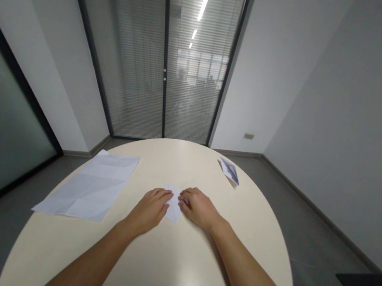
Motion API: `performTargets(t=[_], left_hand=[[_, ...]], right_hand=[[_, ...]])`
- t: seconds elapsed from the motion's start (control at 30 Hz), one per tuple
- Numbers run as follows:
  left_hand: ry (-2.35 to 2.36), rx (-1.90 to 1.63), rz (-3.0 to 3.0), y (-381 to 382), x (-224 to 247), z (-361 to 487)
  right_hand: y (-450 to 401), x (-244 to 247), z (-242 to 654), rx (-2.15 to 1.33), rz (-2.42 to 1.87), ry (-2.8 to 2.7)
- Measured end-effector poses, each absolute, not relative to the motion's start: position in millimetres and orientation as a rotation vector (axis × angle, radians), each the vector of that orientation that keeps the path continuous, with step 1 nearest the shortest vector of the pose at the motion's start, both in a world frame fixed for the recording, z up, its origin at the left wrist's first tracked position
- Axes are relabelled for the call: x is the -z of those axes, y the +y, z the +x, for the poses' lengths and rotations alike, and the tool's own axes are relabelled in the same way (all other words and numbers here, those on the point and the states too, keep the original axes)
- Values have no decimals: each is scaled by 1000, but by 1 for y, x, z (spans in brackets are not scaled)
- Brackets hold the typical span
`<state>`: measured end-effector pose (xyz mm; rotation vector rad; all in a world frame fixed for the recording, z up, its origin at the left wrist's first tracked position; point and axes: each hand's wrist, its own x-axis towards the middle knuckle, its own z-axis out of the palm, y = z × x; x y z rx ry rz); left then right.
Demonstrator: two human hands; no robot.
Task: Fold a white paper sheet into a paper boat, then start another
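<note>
While both palms lie flat, left hand point(148, 210) and right hand point(199, 208) press a small folded paper point(174, 204) mid-table point(154, 273), fingers together; creased sheet point(90, 186) far left, folded paper plane point(230, 171) far right.

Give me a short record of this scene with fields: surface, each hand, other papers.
surface: round cream table
left hand: flat on the small folded paper, pressing its left side
right hand: fingers on the same paper's right side
creased sheets: lying flat, left of the hands
folded paper piece: at the far right table edge, untouched
</note>
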<state>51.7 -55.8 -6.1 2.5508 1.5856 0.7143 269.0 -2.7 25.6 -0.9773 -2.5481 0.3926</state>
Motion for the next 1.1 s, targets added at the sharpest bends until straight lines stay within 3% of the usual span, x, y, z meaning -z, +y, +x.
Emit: performTargets(t=[0.5,1.1], left_hand=[[1687,-519,2528,-59,4,53],[1776,-571,2582,-55,8,50]], right_hand=[[-10,-32,270,-317,-928,-2672],[-10,-33,271,-371,-924,-2654]])
